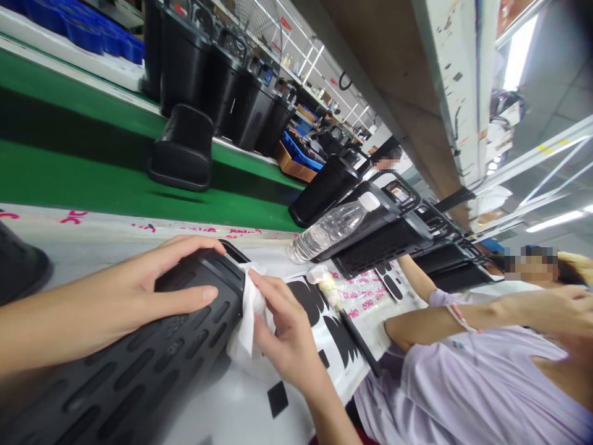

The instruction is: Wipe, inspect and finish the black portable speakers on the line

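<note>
A long black plastic housing (152,358) with rows of oblong slots lies slanted in front of me, its near end running out of view. My left hand (171,278) is wrapped over the far part of it, thumb on the slotted face and fingers across the top edge. Pinched in my right hand (287,327) is a white wiping cloth (248,321), pressed against the housing's end corner. The cloth hangs down beside the housing; whether it is fabric or paper I cannot tell.
Behind runs a green conveyor belt (102,167) with a black part (185,145) on it. A water bottle (319,235) leans against more black housings (380,247). Sheets of black stickers (306,300) lie on the bench. A co-worker in a lilac shirt (445,377) sits at right.
</note>
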A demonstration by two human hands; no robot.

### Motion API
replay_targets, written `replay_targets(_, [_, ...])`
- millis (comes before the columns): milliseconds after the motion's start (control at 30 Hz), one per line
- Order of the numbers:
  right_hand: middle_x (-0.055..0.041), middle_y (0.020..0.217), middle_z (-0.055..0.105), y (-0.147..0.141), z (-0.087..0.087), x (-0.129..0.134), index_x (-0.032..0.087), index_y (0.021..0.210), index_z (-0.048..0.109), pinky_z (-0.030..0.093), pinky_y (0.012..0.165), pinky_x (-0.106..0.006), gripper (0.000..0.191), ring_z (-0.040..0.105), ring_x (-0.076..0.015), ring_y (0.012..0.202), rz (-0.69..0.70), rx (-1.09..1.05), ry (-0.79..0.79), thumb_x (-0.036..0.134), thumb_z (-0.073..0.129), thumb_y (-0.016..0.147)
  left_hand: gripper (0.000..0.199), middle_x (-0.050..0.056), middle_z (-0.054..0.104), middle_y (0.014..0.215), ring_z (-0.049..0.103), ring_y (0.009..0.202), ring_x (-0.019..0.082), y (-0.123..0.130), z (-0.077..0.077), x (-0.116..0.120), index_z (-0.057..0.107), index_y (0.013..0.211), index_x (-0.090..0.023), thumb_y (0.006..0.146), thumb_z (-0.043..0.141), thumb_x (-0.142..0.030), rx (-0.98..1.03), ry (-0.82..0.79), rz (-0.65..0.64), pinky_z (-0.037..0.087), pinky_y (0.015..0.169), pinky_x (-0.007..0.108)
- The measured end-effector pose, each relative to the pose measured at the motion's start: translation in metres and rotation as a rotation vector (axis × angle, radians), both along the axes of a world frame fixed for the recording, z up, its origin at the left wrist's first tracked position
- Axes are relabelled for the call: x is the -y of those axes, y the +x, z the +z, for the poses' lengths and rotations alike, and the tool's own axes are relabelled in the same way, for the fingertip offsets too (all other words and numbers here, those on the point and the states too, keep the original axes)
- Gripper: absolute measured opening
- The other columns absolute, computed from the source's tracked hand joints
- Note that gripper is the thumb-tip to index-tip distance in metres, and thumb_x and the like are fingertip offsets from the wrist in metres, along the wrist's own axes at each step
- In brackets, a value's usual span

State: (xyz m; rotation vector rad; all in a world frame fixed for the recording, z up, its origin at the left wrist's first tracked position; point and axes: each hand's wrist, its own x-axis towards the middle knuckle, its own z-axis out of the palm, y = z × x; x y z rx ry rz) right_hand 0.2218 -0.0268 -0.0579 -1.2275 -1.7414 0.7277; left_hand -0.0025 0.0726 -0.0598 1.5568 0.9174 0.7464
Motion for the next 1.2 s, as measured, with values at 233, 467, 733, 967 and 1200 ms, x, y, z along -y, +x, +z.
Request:
replay_targets(233, [-0.0048, 0.112, 0.067, -0.006, 0.009, -0.008, 0.023, 0.123, 0.064, 0.05, 0.092, -0.025, 0.044, 0.064, -0.0149, 0.103, -0.057, 0.019, 0.068, 0.011, 0.063, 0.081, 0.057, -0.015, 0.056, 0.135, 0.052, 0.129, 0.016, -0.007, -0.018, -0.011, 0.051, 0.122, -0.048, 0.07, 0.07, -0.062, -0.091, -0.009, -0.123, 0.049, 0.09, 0.017])
replay_targets(467, [-0.0051, 0.101, 0.068, -0.003, 0.038, -0.015, 0.015, 0.114, 0.062, 0.05, 0.086, -0.025, 0.036, 0.062, -0.0147, 0.09, 0.017, 0.263, -0.031, 0.008, 0.065, 0.08, 0.06, -0.022, 0.055, 0.134, 0.041, 0.138, 0.018, 0.007, 0.015, 0.009, 0.055, 0.116, -0.047, 0.062, 0.07, -0.069, -0.142, -0.122, 0.015, 0.055, 0.084, 0.014])
replay_targets(733, [0.0034, 0.074, 0.059, -0.019, 0.049, -0.029, 0.02, 0.078, 0.054, 0.042, 0.064, -0.022, 0.012, 0.055, -0.0125, 0.068, -0.075, 0.363, -0.136, 0.02, 0.066, 0.08, 0.063, -0.021, 0.055, 0.133, 0.042, 0.137, 0.015, 0.009, 0.026, 0.016, 0.052, 0.118, -0.046, 0.063, 0.068, -0.07, -0.175, -0.137, 0.021, 0.054, 0.081, 0.01])
replay_targets(967, [0.0022, 0.064, 0.058, -0.028, 0.035, -0.04, 0.021, 0.071, 0.055, 0.033, 0.056, -0.025, 0.027, 0.052, -0.0136, 0.059, -0.31, 0.379, -0.021, 0.033, 0.05, 0.094, 0.07, -0.015, 0.044, 0.145, 0.034, 0.141, 0.013, 0.005, 0.025, 0.015, 0.05, 0.123, -0.042, 0.062, 0.075, -0.066, -0.094, -0.254, 0.028, 0.048, 0.09, 0.008])
replay_targets(1200, [-0.0078, 0.11, 0.07, 0.039, 0.013, -0.007, 0.021, 0.104, 0.071, 0.047, 0.095, -0.037, 0.036, 0.064, -0.0219, 0.106, -0.288, 0.265, -0.049, 0.009, 0.045, 0.084, 0.06, -0.016, 0.048, 0.142, 0.05, 0.13, 0.02, 0.007, 0.04, 0.023, 0.054, 0.118, -0.045, 0.065, 0.076, -0.062, -0.05, -0.34, 0.018, 0.056, 0.083, 0.014])
